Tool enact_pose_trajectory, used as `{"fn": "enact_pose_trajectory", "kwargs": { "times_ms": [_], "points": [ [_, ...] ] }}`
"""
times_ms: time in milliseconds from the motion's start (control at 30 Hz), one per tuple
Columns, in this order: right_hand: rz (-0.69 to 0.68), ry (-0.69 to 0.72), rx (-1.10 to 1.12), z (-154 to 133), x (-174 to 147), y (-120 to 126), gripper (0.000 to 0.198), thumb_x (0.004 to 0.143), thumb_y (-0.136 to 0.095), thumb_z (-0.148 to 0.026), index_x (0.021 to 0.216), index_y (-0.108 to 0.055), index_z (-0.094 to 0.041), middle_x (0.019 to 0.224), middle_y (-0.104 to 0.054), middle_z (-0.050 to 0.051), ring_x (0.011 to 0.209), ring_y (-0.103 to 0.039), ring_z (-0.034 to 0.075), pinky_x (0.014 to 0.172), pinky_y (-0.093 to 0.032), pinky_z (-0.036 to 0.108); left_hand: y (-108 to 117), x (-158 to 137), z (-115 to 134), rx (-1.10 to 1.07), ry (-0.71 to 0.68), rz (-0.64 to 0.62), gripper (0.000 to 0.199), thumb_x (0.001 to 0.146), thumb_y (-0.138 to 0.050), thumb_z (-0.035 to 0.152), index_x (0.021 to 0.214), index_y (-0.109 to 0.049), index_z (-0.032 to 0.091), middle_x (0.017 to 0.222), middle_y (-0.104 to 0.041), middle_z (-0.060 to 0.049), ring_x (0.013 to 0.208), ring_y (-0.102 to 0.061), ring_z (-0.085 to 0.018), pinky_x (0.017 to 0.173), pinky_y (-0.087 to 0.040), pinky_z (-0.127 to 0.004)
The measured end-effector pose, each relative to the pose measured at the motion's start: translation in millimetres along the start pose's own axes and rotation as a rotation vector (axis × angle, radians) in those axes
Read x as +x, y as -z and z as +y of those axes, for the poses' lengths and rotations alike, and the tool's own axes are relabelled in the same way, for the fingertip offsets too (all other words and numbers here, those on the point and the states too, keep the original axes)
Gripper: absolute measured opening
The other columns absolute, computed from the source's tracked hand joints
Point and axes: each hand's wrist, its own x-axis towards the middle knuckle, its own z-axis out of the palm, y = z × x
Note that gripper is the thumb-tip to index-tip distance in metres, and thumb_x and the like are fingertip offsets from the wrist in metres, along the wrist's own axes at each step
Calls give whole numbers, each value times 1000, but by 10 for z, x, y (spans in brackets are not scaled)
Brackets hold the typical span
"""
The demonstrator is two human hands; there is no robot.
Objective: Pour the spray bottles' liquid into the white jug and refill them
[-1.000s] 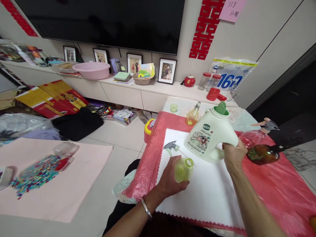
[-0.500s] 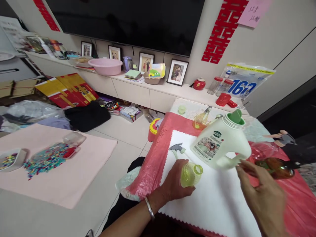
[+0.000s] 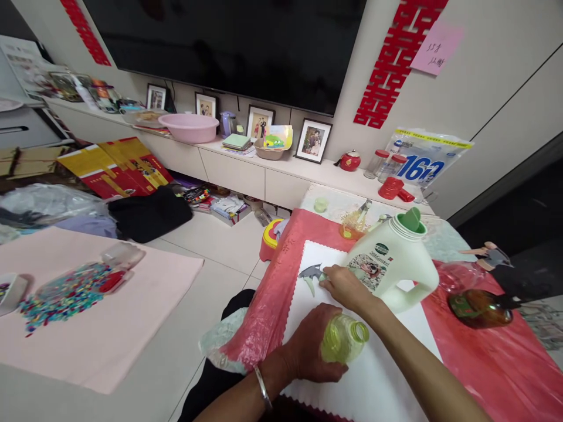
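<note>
My left hand (image 3: 314, 346) is wrapped round a yellow-green clear bottle (image 3: 345, 340), its mouth uncapped and tilted to the right. Across the white mat (image 3: 365, 381) my right hand (image 3: 345, 286) reaches over, its fingers closed at the collar end of a grey spray trigger head (image 3: 311, 271). That spray head lies on the mat. Just behind my right forearm stands a big pale green jug (image 3: 393, 264) with a handle and a printed label. A green cap piece (image 3: 411, 219) sits tilted in the jug's open mouth.
A brown pump bottle (image 3: 479, 309) lies on the red table cover (image 3: 470, 363) at right, near a clear spray bottle (image 3: 464, 275). An orange-tinted spray bottle (image 3: 353, 225) is behind the mat. At left, coloured beads (image 3: 65, 296) lie on a pink-topped table (image 3: 127, 316).
My right hand has moved from beside the jug's handle leftward to the spray trigger head. My left hand still holds the bottle, now tilted a little more. The view has shifted slightly.
</note>
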Motion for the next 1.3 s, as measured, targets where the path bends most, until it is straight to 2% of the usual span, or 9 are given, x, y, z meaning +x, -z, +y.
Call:
{"fn": "enact_pose_trajectory", "kwargs": {
  "times_ms": [267,367,500,633,733,867,967,1133,1300],
  "points": [
    [76,-42,-22,-114,63,59,20,100,-68,-29,100,-64,-9,98,-61,5,95,-61,16,93,-54,36,-21,-20,-92,2,-27,-6,95,54,-87,41,136,-42,24,128,-58,-12,118,-59,-37,106,-47,-57],
    [290,21,159,-48,-206,363,13,95,-66,-22,98,-66,-10,92,-61,5,88,-59,16,90,-52,35,-37,-21,-139,0,-28,-11,99,57,-86,45,141,-38,23,134,-55,-14,124,-56,-38,110,-45,-59],
    [632,77,509,69,-730,791,41,99,-52,-41,132,-60,-18,108,-64,6,86,-63,18,82,-53,33,-31,6,-133,-36,36,-13,99,60,-86,45,144,-37,23,139,-52,-14,130,-53,-38,113,-43,-55],
    [1005,213,1228,11,-1163,897,19,79,-75,-19,98,-72,-18,107,-66,6,89,-68,21,77,-55,31,-8,35,-81,-49,90,-18,99,59,-88,46,144,-40,26,138,-54,-12,128,-54,-35,112,-46,-52],
    [1164,245,1324,-94,-1306,771,12,77,-76,-9,87,-72,-16,108,-65,7,95,-68,23,78,-58,31,-3,43,-67,-45,92,-19,100,59,-89,47,143,-40,26,137,-55,-11,127,-56,-35,110,-47,-51],
    [1187,246,1315,-147,-1283,557,26,80,-78,-12,105,-74,-18,118,-63,9,103,-67,24,80,-59,30,-6,49,-77,-25,86,-23,101,58,-90,50,143,-41,25,136,-55,-12,127,-56,-35,110,-47,-52],
    [1129,251,1324,-106,-1229,384,22,81,-81,-17,101,-73,-14,114,-63,11,99,-67,23,82,-58,30,-8,53,-80,-17,99,-31,101,58,-90,48,143,-41,25,137,-55,-13,126,-57,-35,110,-48,-53],
    [879,196,1292,15,-1230,-59,38,89,-79,-30,125,-69,-24,124,-62,8,110,-64,23,95,-56,34,-16,50,-83,-15,99,-21,102,58,-90,49,144,-40,26,138,-55,-12,128,-55,-35,110,-47,-52],
    [677,171,1267,46,-1251,-437,34,94,-75,-38,126,-70,-28,123,-63,8,113,-63,23,93,-56,30,-9,66,-63,26,95,-28,100,58,-90,49,143,-42,26,135,-59,-10,125,-57,-34,108,-48,-52]
  ]
}}
